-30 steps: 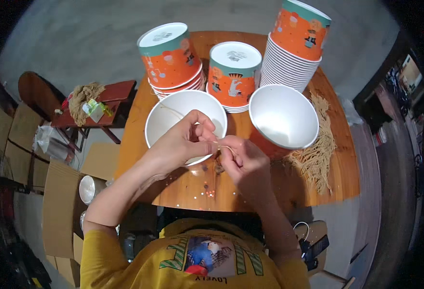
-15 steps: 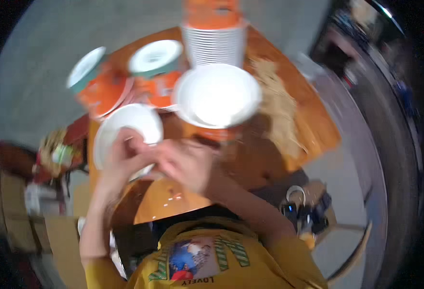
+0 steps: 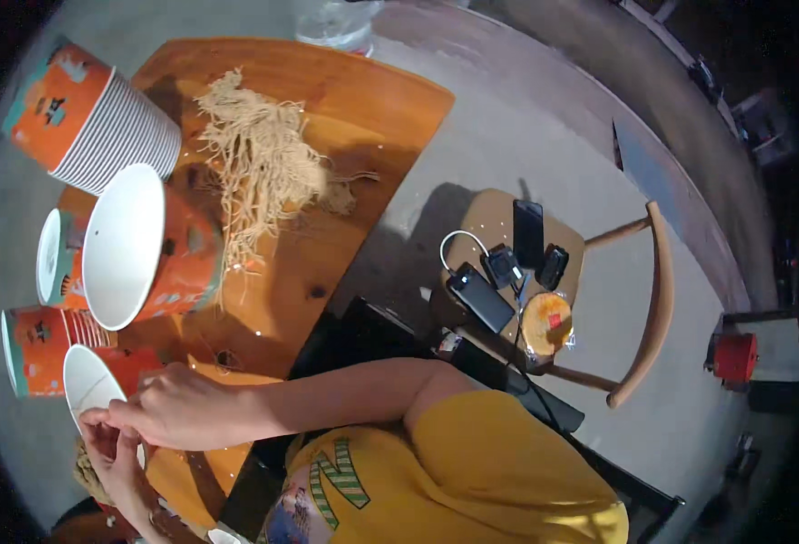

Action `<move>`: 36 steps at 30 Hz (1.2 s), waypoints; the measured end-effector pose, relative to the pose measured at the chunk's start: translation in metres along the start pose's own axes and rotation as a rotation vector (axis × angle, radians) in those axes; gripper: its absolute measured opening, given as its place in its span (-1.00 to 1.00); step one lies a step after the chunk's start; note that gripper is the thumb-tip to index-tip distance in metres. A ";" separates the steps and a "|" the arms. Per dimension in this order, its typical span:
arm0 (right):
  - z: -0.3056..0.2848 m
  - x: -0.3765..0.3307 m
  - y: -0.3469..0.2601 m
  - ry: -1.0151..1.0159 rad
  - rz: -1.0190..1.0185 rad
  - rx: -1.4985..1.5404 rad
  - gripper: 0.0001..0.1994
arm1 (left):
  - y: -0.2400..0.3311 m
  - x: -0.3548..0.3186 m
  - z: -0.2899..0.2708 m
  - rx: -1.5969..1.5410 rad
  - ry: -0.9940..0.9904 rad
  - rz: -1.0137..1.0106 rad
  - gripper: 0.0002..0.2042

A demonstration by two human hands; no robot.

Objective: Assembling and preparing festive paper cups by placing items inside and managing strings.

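At the lower left my right hand (image 3: 177, 408) and my left hand (image 3: 126, 467) meet fingertip to fingertip, both closed in a pinch. Whatever lies between their fingers is too small to make out. Just beyond them a small orange paper bucket (image 3: 91, 381) faces its white inside toward me, with a thin line across it. A larger orange paper bucket (image 3: 126, 243) with a white inside stands farther off. On the wooden table (image 3: 363, 91) lies a loose pile of beige strings (image 3: 268, 159).
A tall stack of paper buckets (image 3: 118, 127) stands at the far left, near more orange-and-green buckets (image 3: 41, 349). To the right, a chair (image 3: 661, 299) holds a phone (image 3: 528, 234), a black power bank (image 3: 481, 297) with a white cable, and a round pastry (image 3: 547, 324).
The view has swung to the right, so the table and buckets now sit farther left and the chair shows. My hands remain together by the small bucket.
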State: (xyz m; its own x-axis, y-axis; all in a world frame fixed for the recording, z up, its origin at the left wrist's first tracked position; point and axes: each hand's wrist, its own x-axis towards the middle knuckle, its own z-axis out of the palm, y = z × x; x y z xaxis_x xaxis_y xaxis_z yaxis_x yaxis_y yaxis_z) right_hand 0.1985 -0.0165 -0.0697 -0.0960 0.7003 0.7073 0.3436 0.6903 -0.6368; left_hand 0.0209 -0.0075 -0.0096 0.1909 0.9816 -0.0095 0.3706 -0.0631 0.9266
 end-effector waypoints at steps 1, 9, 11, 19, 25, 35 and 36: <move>0.000 -0.002 -0.001 0.010 0.009 0.002 -0.82 | 0.000 -0.003 0.001 0.009 -0.010 -0.003 -0.73; -0.007 -0.010 0.000 -0.001 -0.053 0.058 -0.51 | -0.022 -0.006 -0.032 0.066 0.026 -0.018 -0.57; -0.006 -0.012 0.000 0.033 -0.078 0.040 -0.50 | -0.024 -0.006 -0.040 0.119 -0.098 0.011 -0.47; -0.002 -0.016 0.003 0.047 -0.045 0.139 -0.53 | -0.013 -0.006 -0.040 0.193 0.157 -0.150 -0.48; -0.001 -0.021 0.007 0.104 -0.013 0.071 -0.55 | -0.019 -0.004 -0.028 0.123 -0.114 0.029 -0.50; 0.030 -0.012 0.011 0.196 0.248 0.751 -0.90 | -0.003 -0.005 -0.022 0.214 -0.185 0.019 -0.61; 0.017 -0.012 0.010 0.118 0.303 0.728 -0.88 | 0.005 -0.006 0.005 0.141 -0.126 0.008 -0.66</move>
State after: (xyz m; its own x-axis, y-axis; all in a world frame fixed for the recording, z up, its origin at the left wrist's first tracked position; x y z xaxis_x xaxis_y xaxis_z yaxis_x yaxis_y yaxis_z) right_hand 0.1867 -0.0146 -0.0895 0.0179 0.8808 0.4731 -0.3620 0.4467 -0.8181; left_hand 0.0263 -0.0146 -0.0073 0.3032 0.9512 -0.0574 0.4905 -0.1041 0.8652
